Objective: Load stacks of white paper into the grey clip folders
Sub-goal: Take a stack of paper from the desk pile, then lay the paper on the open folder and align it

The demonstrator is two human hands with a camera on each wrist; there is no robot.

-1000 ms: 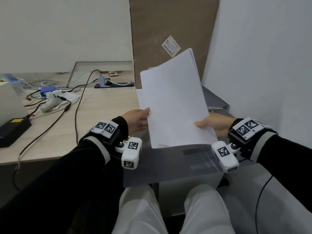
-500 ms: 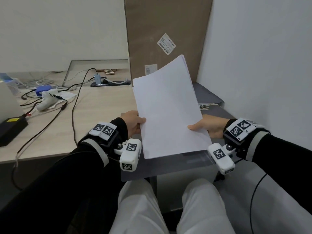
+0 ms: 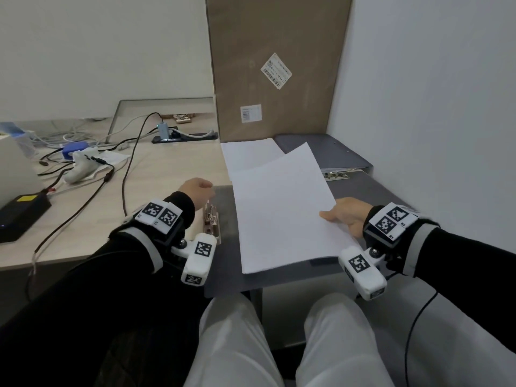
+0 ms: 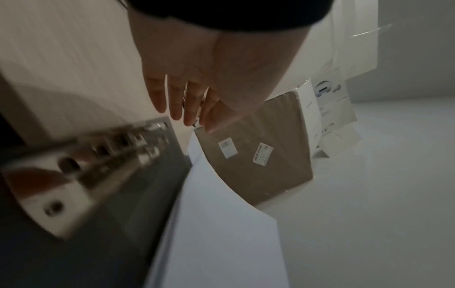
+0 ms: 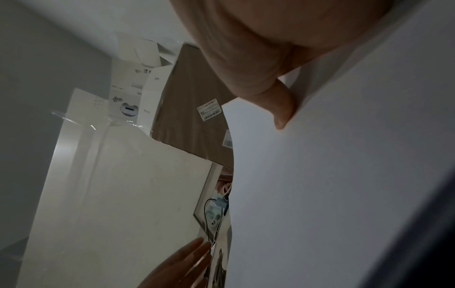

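Note:
An open grey clip folder [image 3: 224, 263] lies at the desk's front edge, its metal clip [image 3: 211, 219] along the left side. My right hand [image 3: 339, 216] pinches the right edge of a white paper stack [image 3: 282, 210], thumb on top [image 5: 283, 113], holding it low and slightly tilted over the folder. My left hand [image 3: 199, 189] holds nothing and hovers just beyond the clip, left of the stack. In the left wrist view its fingers [image 4: 182, 105] are relaxed and nearly straight above the blurred clip [image 4: 98, 155].
A second paper stack [image 3: 248, 155] lies on the desk behind. A closed grey folder [image 3: 326, 152] sits at the back right by the wall. A tall cardboard box [image 3: 273, 65] leans behind them. Cables [image 3: 92, 188], a black adapter [image 3: 19, 213] and devices fill the left desk.
The stack has come down from a steep upright tilt to nearly flat over the folder. My left hand let go of its left edge and moved left, above the clip.

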